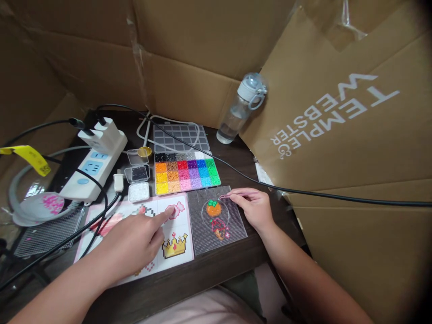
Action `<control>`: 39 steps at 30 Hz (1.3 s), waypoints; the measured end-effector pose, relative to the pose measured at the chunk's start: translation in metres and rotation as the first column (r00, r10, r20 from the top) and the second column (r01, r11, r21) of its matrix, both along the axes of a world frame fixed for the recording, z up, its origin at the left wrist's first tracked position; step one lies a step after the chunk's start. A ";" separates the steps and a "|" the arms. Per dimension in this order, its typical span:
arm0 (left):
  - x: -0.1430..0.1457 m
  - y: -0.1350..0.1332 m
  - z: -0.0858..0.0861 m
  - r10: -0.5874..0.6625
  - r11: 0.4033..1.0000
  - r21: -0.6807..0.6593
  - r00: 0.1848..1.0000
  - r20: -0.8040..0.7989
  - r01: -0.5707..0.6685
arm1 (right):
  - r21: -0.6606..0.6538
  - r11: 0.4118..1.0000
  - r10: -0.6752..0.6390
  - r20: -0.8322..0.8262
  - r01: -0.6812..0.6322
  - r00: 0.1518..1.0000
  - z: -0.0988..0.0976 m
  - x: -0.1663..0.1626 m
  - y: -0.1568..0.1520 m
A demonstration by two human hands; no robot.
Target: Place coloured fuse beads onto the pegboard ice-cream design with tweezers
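Observation:
My left hand [137,243] lies over the printed pattern sheet [162,265], index finger stretched out with its tip on a pink candy picture [177,210]. That hand holds nothing; its other fingers are partly curled. A yellow crown picture [174,247] is printed just below. Pink tweezers [232,195] are pinched in my right hand [254,209], at the right edge of a clear pegboard [199,238]. Their tips are by the top of the board; whether a bead is between them is too small to tell. Fuse beads on the board form an orange fruit [213,209] and an ice-cream-like figure [219,229].
Behind the sheet stands a compartment box of coloured beads [187,173], lid open. Small cases of black beads [139,173] and white beads [138,192] are beside it. A power strip [92,168], black cable [232,168] and water bottle [238,112] surround the area; cardboard walls [189,58] enclose it.

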State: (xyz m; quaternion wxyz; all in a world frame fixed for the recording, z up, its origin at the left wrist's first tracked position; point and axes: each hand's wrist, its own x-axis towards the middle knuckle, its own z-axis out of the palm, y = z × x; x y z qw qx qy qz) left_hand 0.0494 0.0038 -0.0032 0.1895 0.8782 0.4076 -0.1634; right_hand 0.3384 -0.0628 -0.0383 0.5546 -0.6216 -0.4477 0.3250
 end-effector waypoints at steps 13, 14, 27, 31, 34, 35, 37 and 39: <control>-0.003 -0.001 -0.006 0.008 1.000 -0.011 1.000 0.025 -0.008 | -0.091 0.995 -0.028 0.024 0.030 0.999 0.002 -0.002 0.001; -0.003 -0.001 -0.005 0.009 1.000 -0.015 1.000 0.028 -0.008 | -0.096 0.995 -0.025 0.017 0.026 1.000 0.001 -0.001 0.001; -0.003 0.000 -0.005 0.030 0.999 -0.042 0.998 0.059 -0.028 | -0.017 1.000 0.013 0.078 -0.012 0.997 0.022 -0.008 0.048; -0.003 0.000 -0.005 0.017 0.999 -0.038 0.999 0.038 -0.015 | 0.025 0.997 -0.073 0.098 0.071 0.993 0.021 -0.014 0.058; -0.003 0.000 -0.005 0.003 0.999 -0.042 0.999 0.046 -0.001 | 0.048 0.995 -0.082 -0.043 0.084 0.996 0.015 -0.011 0.056; -0.003 0.001 -0.005 0.004 0.999 -0.045 0.999 0.048 -0.002 | 0.040 0.998 -0.046 -0.108 0.050 0.993 0.012 -0.010 0.055; -0.003 0.001 -0.005 0.010 0.999 -0.044 0.999 0.050 -0.008 | 0.021 0.999 0.049 -0.237 -0.045 0.970 0.009 -0.006 0.053; -0.003 0.001 -0.004 0.018 0.999 -0.040 0.999 0.051 -0.016 | 0.021 0.994 0.109 -0.322 -0.108 0.940 0.005 -0.003 0.052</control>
